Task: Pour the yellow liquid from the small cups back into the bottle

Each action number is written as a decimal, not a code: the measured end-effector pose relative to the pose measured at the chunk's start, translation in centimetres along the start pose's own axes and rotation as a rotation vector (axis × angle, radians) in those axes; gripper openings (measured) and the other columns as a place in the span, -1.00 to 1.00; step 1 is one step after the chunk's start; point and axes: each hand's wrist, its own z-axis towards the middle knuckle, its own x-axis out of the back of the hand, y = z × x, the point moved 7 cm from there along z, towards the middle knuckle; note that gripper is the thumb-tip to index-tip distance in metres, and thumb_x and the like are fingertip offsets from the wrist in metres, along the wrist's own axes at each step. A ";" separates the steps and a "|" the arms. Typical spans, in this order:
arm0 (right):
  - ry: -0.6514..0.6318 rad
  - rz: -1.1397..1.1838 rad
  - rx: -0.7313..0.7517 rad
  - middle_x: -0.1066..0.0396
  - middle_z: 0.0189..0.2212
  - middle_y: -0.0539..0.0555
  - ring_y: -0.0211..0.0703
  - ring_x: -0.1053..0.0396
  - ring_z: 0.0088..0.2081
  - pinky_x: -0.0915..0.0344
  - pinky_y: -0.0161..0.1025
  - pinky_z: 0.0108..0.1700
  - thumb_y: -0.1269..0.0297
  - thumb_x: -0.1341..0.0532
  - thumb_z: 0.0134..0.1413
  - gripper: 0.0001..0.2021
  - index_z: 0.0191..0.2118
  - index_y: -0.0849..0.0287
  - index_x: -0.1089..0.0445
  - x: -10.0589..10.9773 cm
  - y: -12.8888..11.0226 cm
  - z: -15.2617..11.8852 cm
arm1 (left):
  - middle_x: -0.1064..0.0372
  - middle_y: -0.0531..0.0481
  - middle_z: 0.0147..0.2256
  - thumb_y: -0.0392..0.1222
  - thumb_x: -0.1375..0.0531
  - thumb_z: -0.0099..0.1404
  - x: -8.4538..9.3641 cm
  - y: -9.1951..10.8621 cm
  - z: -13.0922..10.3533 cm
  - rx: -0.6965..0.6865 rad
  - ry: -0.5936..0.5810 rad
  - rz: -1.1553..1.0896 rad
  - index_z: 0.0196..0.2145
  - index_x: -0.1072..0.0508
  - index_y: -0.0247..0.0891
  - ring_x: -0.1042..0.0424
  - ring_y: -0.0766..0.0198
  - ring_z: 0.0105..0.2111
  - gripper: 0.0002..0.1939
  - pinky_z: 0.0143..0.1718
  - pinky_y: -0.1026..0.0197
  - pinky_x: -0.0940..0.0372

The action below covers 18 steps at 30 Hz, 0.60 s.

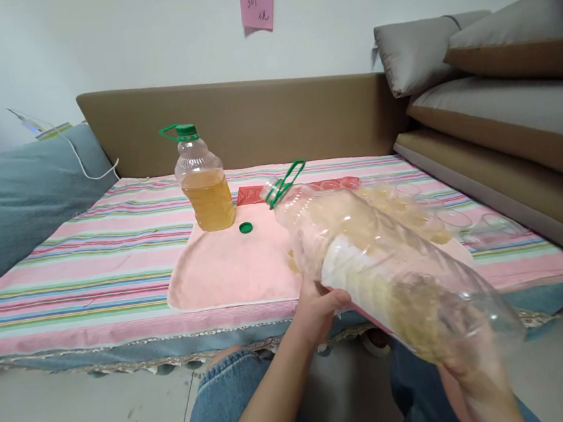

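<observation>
A large clear plastic bottle point(366, 249) lies tilted in the air across the right half of the view, its uncapped neck with a green carrying handle point(285, 185) pointing up and left. Some yellow liquid shows inside its lower part. My left hand point(322, 307) grips the bottle from below near the white label, fingers partly hidden. Toward the base, my right hand point(471, 359) grips it, seen partly through the plastic. A green cap point(246, 227) rests on the pink cloth point(227, 264). Beyond the bottle, several clear cups point(456, 219) stand, some with yellow liquid.
Left of the cap stands a capped bottle point(208, 195) of yellow liquid. A red flat strip point(249, 194) lies at the cloth's back edge. Stacked cushions point(512, 106) rise on the right; a blue bolster point(23, 198) lies left. A striped cover point(90, 258) spreads underneath.
</observation>
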 end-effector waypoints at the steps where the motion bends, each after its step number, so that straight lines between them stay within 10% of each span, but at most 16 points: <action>1: -0.014 0.028 0.020 -0.31 0.20 0.15 0.29 -0.30 0.20 -0.40 0.32 0.06 -0.08 -0.57 -0.50 -0.15 0.08 -0.20 -0.36 -0.8 0.4 -0.2 | -0.45 -0.18 0.08 0.10 -0.56 -0.28 0.1 0.3 -0.2 -0.003 0.014 0.017 0.30 -0.19 -0.05 -0.36 -0.10 0.18 0.20 0.18 -0.03 -0.25; 10: -0.221 0.071 0.040 -0.14 0.31 0.27 0.31 -0.21 0.27 -0.37 0.18 0.15 -0.31 -0.50 -0.45 0.10 0.27 -0.09 -0.13 -5.0 0.5 -1.4 | -0.51 -0.16 0.00 0.36 -0.44 -0.28 2.4 5.6 -1.6 -0.351 0.274 0.113 0.18 -0.35 -0.07 -0.45 -0.18 0.08 0.07 0.10 -0.08 -0.36; 18: -0.073 -0.141 0.090 -0.11 0.33 0.25 0.29 -0.14 0.31 -0.05 0.40 0.29 0.10 -0.51 -0.15 -0.20 0.20 -0.11 -0.13 1.1 -0.8 1.2 | -0.25 -0.05 0.22 0.40 -0.37 -0.16 3.3 17.5 -4.6 -0.916 0.440 0.532 0.21 -0.22 0.08 -0.26 -0.14 0.24 0.00 0.19 -0.09 -0.28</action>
